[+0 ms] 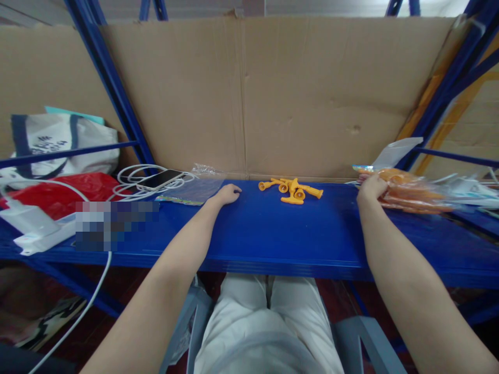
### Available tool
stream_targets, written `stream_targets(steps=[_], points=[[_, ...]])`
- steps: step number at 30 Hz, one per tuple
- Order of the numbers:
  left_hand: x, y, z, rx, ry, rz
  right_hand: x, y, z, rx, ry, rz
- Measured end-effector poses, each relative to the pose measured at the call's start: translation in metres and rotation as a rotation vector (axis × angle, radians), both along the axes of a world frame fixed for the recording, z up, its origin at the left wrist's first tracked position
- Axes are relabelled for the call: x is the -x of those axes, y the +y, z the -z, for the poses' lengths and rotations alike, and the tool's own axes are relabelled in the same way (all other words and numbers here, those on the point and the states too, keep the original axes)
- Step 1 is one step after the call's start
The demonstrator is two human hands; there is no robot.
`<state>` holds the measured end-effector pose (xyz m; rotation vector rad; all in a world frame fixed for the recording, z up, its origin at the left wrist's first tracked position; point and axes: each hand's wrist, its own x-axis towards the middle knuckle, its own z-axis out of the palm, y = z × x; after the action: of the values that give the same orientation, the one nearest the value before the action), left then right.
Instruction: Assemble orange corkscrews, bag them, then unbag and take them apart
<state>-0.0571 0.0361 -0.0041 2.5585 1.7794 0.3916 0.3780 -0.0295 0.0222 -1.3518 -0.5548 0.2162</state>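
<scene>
Several yellow-orange plastic parts lie in a loose group on the blue shelf, near the cardboard at the back. To their left, my left hand rests on the shelf with its fingers loosely curled; whether anything is under them is hidden. A flat clear plastic bag lies just beyond that wrist. At the right, my right hand grips the left end of a clear bag holding orange items, its fingers closed on the plastic.
A phone with coiled white cables, a red bag, a white power strip and a canvas bag are at the left. Blue posts and cardboard bound the back.
</scene>
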Motion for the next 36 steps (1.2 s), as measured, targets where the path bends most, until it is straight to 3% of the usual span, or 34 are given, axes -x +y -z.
stream_targets(steps=[3, 10, 14, 18, 21, 24, 30, 33, 36], points=[[0.000, 0.001, 0.001, -0.010, 0.006, 0.001, 0.020, 0.001, -0.005, 0.052, -0.100, 0.010], [0.000, 0.002, 0.002, 0.001, 0.000, -0.002, 0.076, -0.003, -0.011, 0.004, -0.279, -0.290], [-0.001, 0.002, 0.003, 0.026, -0.032, -0.007, 0.104, -0.013, -0.020, -0.108, -0.278, -0.522], [-0.004, 0.001, 0.006, -0.111, -0.165, -0.005, 0.127, -0.023, -0.023, -0.200, -0.308, -0.803], [-0.010, -0.004, 0.003, -0.211, -0.240, 0.102, 0.141, -0.027, -0.018, -0.146, -0.317, -1.040], [-0.021, -0.012, -0.002, -0.166, -0.218, 0.241, 0.150, -0.029, -0.013, -0.055, -0.278, -1.202], [-0.037, -0.029, -0.011, 0.172, -0.201, 0.430, 0.147, -0.019, -0.004, -0.079, -0.225, -1.169], [-0.041, -0.031, -0.013, 0.165, -0.215, 0.511, 0.140, -0.014, -0.001, -0.089, -0.164, -1.189], [-0.048, -0.033, -0.014, 0.043, -0.127, 0.477, 0.138, -0.010, 0.001, -0.053, -0.065, -1.192]])
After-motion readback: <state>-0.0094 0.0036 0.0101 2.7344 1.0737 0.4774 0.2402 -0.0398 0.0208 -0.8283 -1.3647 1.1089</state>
